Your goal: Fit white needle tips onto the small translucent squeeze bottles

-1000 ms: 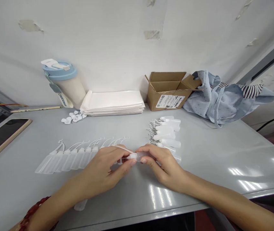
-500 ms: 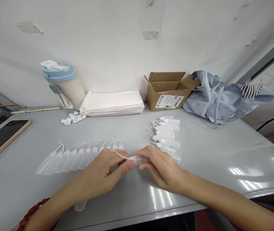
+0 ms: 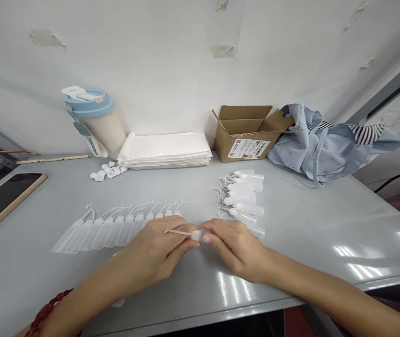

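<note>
Pinching with both hands, I see my left hand (image 3: 154, 250) curled, thumb and forefinger closed on the white cap of one small dropper bottle (image 3: 196, 235); my right hand (image 3: 235, 245) grips its clear body, mostly hidden by the fingers; the bottle lies level just above the table (image 3: 308, 234), between the two hands, its thin strap pointing left over my left knuckles; left of that hand lies one row of bottles (image 3: 112, 229), about ten, too overlapped to count surely; beyond the right hand sits one loose pile (image 3: 244, 196) of more; one cardboard box (image 3: 247, 135) stands farther back.
</note>
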A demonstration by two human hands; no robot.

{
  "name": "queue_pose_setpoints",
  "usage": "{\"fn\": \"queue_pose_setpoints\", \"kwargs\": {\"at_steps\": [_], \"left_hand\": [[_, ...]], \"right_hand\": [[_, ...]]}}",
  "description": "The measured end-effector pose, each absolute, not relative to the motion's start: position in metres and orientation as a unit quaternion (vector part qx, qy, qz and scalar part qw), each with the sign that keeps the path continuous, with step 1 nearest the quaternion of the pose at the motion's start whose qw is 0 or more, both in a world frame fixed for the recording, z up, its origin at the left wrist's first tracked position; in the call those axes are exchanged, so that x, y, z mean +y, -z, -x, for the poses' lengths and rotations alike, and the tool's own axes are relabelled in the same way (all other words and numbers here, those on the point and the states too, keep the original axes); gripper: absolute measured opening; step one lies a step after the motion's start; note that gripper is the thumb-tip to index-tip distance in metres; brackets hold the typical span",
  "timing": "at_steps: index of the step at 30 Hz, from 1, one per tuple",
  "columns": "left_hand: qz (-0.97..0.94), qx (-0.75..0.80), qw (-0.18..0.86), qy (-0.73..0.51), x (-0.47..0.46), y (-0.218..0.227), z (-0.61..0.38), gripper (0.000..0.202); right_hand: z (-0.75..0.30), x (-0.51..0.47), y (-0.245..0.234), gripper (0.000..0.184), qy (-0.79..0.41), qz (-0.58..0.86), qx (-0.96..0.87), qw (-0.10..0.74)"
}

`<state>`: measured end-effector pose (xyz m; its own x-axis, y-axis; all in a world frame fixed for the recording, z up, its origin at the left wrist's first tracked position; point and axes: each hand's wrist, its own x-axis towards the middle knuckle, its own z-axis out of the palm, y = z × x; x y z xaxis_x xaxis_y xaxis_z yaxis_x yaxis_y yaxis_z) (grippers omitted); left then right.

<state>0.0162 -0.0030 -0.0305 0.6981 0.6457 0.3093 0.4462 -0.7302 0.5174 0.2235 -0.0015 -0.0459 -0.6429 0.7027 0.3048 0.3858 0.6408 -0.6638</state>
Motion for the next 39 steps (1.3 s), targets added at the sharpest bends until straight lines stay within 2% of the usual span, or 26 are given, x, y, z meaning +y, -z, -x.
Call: {"fn": "queue_pose_setpoints", "kwargs": {"at_steps": [4,9,16,19,26,34,39], "left_hand": [[-0.871,0.341,0.253,-0.246,-0.002,0.026,-0.016,0.022],[-0.810,0.423,0.360,-0.187,-0.003,0.014,-0.014,0.022],[-0.750,0.460,0.436,-0.185,-0.001,0.012,-0.015,0.044],[-0.755,0.459,0.434,-0.177,-0.001,0.012,-0.016,0.046],[-0.778,0.457,0.397,-0.168,-0.003,0.014,-0.016,0.038],[-0.833,0.432,0.306,-0.161,-0.005,0.017,-0.015,0.032],[-0.852,0.404,0.266,-0.199,-0.005,0.021,-0.016,0.027]], "right_hand": [[-0.223,-0.002,0.044,0.030,-0.294,0.311,-0.854,0.295],[-0.224,-0.003,0.049,0.026,-0.232,0.283,-0.872,0.326],[-0.223,-0.001,0.052,0.027,-0.096,0.281,-0.895,0.333],[-0.224,-0.001,0.053,0.028,-0.098,0.278,-0.899,0.324],[-0.225,-0.003,0.042,0.027,-0.266,0.278,-0.877,0.290],[-0.230,0.006,0.032,0.029,-0.540,0.321,-0.742,0.234],[-0.230,0.008,0.034,0.031,-0.641,0.322,-0.661,0.219]]}}
